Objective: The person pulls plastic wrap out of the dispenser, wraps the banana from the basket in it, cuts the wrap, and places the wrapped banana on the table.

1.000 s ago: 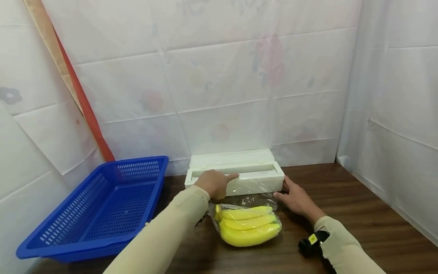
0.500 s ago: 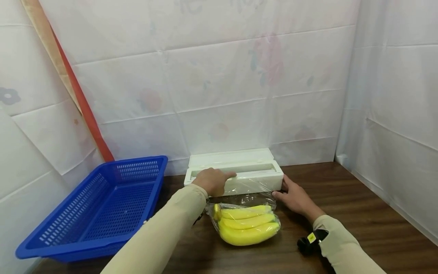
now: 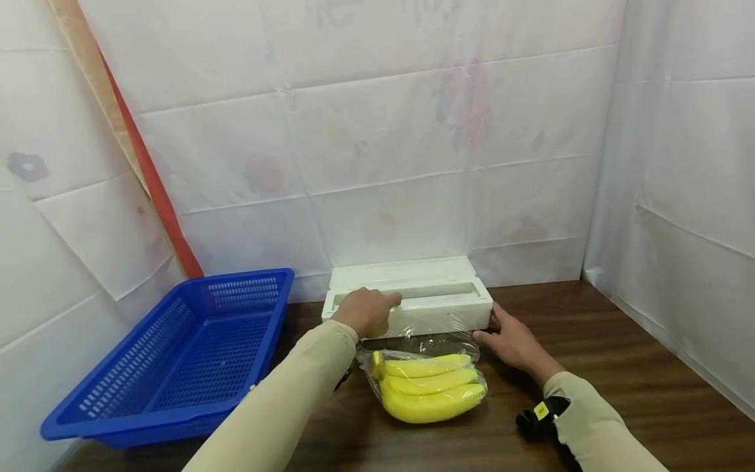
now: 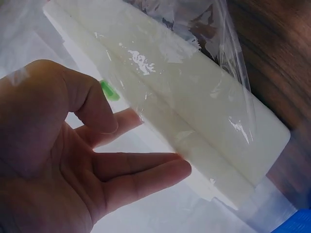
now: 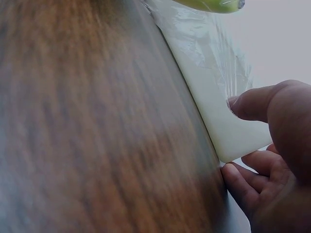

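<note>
A white cling film dispenser [image 3: 433, 322] stands with its lid raised, and clear film [image 3: 439, 342] runs from its front down to a bunch of bananas [image 3: 430, 393] wrapped in film. My left hand [image 3: 362, 313] is over the dispenser's left part; in the left wrist view its fingers [image 4: 146, 177] reach the dispenser's edge, two of them straight, the thumb bent. A small green piece [image 4: 110, 91] shows beside the thumb. My right hand [image 3: 513, 341] grips the dispenser's right end, thumb [image 5: 250, 103] on the film at the front, other fingers round the end.
A blue perforated basket [image 3: 171, 419] stands on the left of the dark wood table [image 3: 637, 367]. Floral sheeting [image 3: 383, 144] hangs behind the dispenser and along both sides. A red and tan strip [image 3: 156, 190] slants down behind the basket.
My left hand has shifted slightly left along the dispenser, its index finger now less extended. The right hand keeps its hold, and the bananas lie as before.
</note>
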Available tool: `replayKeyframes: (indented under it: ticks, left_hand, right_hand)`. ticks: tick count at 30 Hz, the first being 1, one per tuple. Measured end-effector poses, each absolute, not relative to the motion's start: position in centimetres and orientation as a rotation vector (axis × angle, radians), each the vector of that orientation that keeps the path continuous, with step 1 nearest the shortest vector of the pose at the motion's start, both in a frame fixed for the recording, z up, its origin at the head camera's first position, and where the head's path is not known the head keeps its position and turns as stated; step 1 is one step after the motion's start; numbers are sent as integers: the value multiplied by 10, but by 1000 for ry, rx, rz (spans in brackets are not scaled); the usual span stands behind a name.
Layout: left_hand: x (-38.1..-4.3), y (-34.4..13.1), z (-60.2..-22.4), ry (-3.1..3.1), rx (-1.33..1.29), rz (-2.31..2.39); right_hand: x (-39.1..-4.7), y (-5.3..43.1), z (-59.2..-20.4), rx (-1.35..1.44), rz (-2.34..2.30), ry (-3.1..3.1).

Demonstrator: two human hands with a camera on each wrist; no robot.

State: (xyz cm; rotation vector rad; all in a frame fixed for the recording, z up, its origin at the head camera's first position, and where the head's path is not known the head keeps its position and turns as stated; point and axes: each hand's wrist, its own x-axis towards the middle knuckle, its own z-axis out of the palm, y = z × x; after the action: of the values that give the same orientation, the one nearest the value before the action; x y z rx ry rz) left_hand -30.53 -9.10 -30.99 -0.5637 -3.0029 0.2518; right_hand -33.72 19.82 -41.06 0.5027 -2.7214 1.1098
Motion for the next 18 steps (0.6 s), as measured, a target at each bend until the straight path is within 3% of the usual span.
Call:
replayKeyframes:
  ticks: [18]
  left_hand:
    - [-283, -98, -317, -3015, -395, 561]
  right_hand:
    - [-336, 193, -414, 494, 1114, -2730]
